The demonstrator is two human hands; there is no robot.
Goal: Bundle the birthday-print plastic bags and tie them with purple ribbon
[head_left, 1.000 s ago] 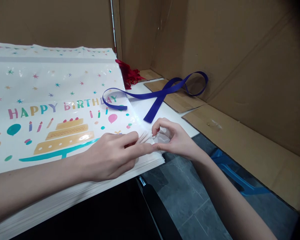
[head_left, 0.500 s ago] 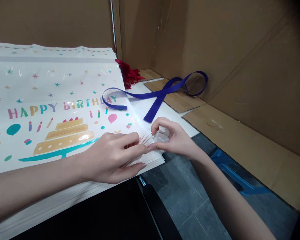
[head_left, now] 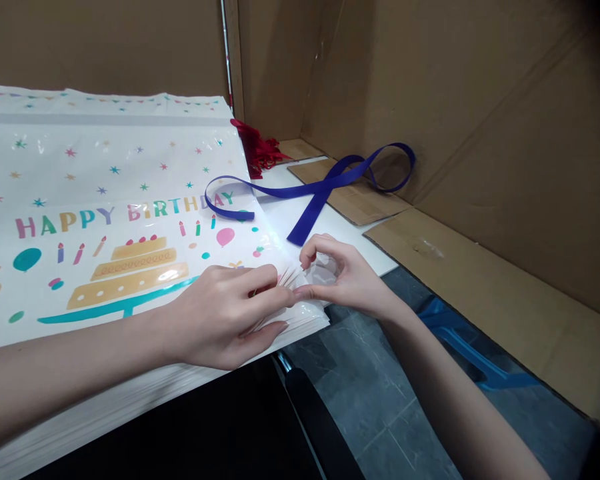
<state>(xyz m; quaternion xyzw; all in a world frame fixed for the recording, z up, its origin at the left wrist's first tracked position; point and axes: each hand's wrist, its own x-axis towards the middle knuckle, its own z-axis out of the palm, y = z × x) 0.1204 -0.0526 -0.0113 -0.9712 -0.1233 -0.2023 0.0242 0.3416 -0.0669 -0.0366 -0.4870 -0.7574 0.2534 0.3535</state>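
Bare hands (head_left: 225,317), slim bare forearms (head_left: 87,363); nails (head_left: 283,326) too small to judge.

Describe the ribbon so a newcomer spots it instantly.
Find the big white stack printed HAPPY BIRTHDAY. At its right edge, a flat ribbon overlaps it and loops out toward the cardboard wall. Its blue-violet colour and smooth band set it apart from the bunched red strands behind.

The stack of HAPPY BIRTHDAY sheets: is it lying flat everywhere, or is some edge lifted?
Partly lifted: the stack lies mostly flat, but edges fan upward between the left hand and right hand. How many, I cannot tell.
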